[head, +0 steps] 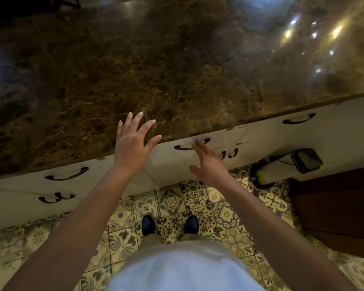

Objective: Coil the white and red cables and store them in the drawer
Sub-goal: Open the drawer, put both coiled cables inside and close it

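No white or red cable shows anywhere in the head view. My left hand (132,141) hovers over the front edge of the brown marble counter (135,66), fingers spread and straight, holding nothing. My right hand (208,162) is lower, in front of the white drawer front (168,156), with its fingertips next to the dark curved drawer handle (191,144). Its fingers are straight; whether they touch the handle is unclear. The drawer is closed.
More white drawers with dark handles (66,173) (298,118) run along under the counter. A dark device with a cord (286,164) lies on the patterned tile floor at the right, next to a dark wooden cabinet (334,202). My feet (170,224) stand close to the drawers.
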